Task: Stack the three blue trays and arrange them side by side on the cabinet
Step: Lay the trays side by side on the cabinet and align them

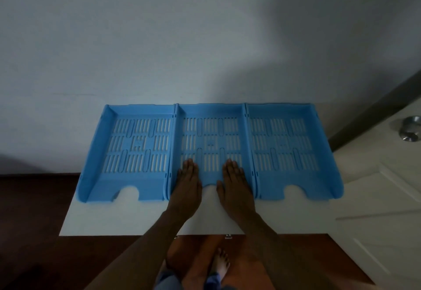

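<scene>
Your two hands lie flat, palms down, on the front part of the middle tray [210, 134], and they grasp nothing. Your left hand [187, 181] rests beside the tray's left wall, with straight fingers that point away from you toward the wall. Your right hand [235, 181] rests on the other side of the front notch, in the same pose, so the notch lies between your thumbs. Both forearms reach forward over the near edge of the cabinet [141, 219] and come a little together toward the tray.

From left to right, the three blue trays stand in one row on the white cabinet top, with their back edges near the wall [159, 39]. The left tray [134, 146] touches the middle tray along its side wall, and the middle tray touches the right tray [284, 146] in the same way. Each tray has its long axis from front to back, away from you, with the notch at your side. The left tray reaches a little past the cabinet's left edge, as far as you can see from this angle.

I judge that the side-by-side arrangement is almost complete, and the next move is only a small push or a release of the middle tray. This tray lies directly under both hands, so neither hand is nearer. At the right stands a white door [376, 187] with a metal knob [411, 128], well apart from your hands.
</scene>
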